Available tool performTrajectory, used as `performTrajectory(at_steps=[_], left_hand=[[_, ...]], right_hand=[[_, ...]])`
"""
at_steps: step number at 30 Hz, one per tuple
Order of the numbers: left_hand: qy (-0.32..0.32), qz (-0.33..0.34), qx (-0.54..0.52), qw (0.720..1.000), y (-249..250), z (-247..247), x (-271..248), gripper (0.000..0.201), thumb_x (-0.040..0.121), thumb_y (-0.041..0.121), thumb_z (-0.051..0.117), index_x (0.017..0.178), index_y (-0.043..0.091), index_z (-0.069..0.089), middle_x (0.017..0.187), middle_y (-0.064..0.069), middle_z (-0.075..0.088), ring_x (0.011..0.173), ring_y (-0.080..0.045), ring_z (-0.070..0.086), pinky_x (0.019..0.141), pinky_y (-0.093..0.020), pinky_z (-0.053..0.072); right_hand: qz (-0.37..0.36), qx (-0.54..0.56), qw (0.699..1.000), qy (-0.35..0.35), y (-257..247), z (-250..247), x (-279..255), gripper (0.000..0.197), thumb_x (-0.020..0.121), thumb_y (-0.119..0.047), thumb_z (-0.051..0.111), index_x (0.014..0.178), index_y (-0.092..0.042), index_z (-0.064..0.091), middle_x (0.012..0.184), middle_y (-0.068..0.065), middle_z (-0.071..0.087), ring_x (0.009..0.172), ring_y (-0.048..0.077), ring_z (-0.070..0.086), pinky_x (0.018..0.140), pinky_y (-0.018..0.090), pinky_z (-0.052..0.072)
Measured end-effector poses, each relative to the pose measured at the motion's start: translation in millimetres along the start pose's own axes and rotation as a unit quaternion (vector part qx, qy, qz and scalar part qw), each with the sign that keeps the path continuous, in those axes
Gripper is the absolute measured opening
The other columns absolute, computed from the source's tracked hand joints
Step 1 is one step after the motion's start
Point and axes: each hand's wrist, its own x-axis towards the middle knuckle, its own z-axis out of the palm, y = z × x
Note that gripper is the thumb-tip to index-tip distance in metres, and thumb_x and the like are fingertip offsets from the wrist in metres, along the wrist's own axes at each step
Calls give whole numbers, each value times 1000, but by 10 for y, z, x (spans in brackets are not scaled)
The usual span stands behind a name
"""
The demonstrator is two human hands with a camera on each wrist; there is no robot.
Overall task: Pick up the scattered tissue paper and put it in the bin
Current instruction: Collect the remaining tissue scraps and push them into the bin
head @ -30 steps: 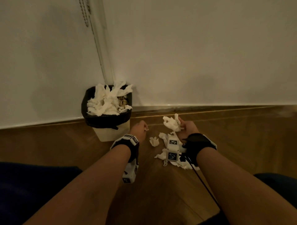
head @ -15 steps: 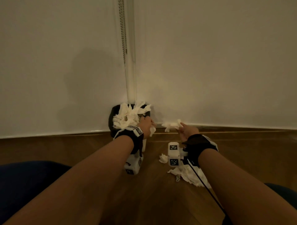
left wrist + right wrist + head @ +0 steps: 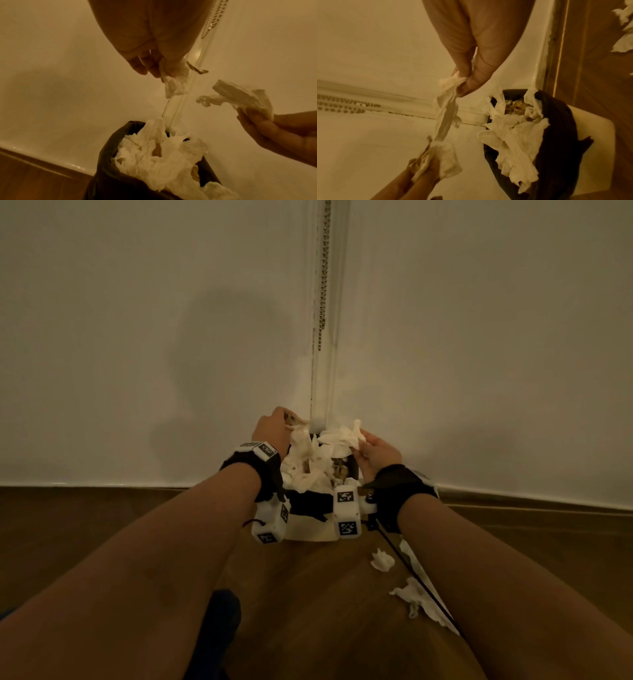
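Both hands have risen from floor level to above the bin (image 3: 310, 505). Left hand (image 3: 270, 429) grip pinches a tissue wad (image 3: 175, 79) over the bin; right hand (image 3: 378, 455) grip clamps a second tissue (image 3: 337, 436). Scattered tissue (image 3: 382, 559) lies on the floor beside the bin.

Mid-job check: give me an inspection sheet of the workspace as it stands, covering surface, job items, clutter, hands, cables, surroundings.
Surface: wooden floor, meeting a pale wall.
Job's things: bin with black liner, heaped with tissue above the rim; loose tissue on the floor and right of the bin.
Clutter: brownish scraps among the binned tissue.
Grippers: left hand pinches a small tissue wad above the bin; right hand grips a larger tissue piece above it.
Cables: black cable from the right wrist unit.
Surroundings: bead chain hanging on the wall.
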Motion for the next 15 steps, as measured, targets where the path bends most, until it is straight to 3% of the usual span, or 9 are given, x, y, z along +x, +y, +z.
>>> performTrajectory(at_steps=[3, 6, 8, 10, 12, 15], left_hand=[[21, 23, 24, 999, -164, 108, 103, 29, 92, 6, 47, 119, 3, 58, 127, -15, 45, 106, -28, 52, 90, -28, 40], [18, 19, 41, 999, -312, 241, 177, 30, 92, 10, 48, 119, 8, 61, 121, -15, 47, 104, -30, 52, 88, -32, 42], [11, 16, 82, 996, -402, 329, 225, 31, 94, 15, 46, 121, 14, 62, 117, -15, 49, 105, -32, 51, 87, -37, 44], [2, -3, 97, 995, -468, 409, 256, 30, 96, 18, 47, 121, 15, 62, 117, -16, 47, 102, -33, 53, 85, -36, 45], [-11, -12, 107, 994, -500, 493, 263, 28, 97, 20, 47, 118, 12, 63, 118, -15, 45, 95, -33, 56, 84, -36, 46], [-32, 4, 158, 987, -479, 629, 287, 27, 98, 15, 43, 117, 7, 60, 121, -13, 43, 94, -31, 57, 80, -34, 46]], right_hand=[[-2, -23, 1000, 13, 103, 104, 240, 37, 93, 11, 42, 129, 8, 49, 130, 26, 53, 121, 35, 51, 100, 34, 44], [-2, -83, 996, 41, 236, 104, 497, 33, 91, 8, 48, 123, 5, 57, 122, 22, 59, 104, 27, 60, 90, 28, 48], [-7, -181, 982, 53, 332, 60, 656, 30, 92, 4, 51, 120, 2, 60, 121, 18, 62, 101, 25, 60, 91, 29, 49], [-41, -365, 928, 66, 399, 18, 773, 27, 92, -3, 52, 116, -2, 65, 119, 16, 64, 108, 30, 60, 97, 36, 48], [-75, -528, 844, 62, 434, -7, 835, 29, 93, -7, 49, 116, -4, 66, 121, 16, 63, 114, 32, 56, 100, 33, 44], [-90, -637, 765, 1, 536, -31, 854, 38, 91, -1, 48, 128, -3, 55, 135, 17, 48, 124, 31, 45, 97, 27, 37]])
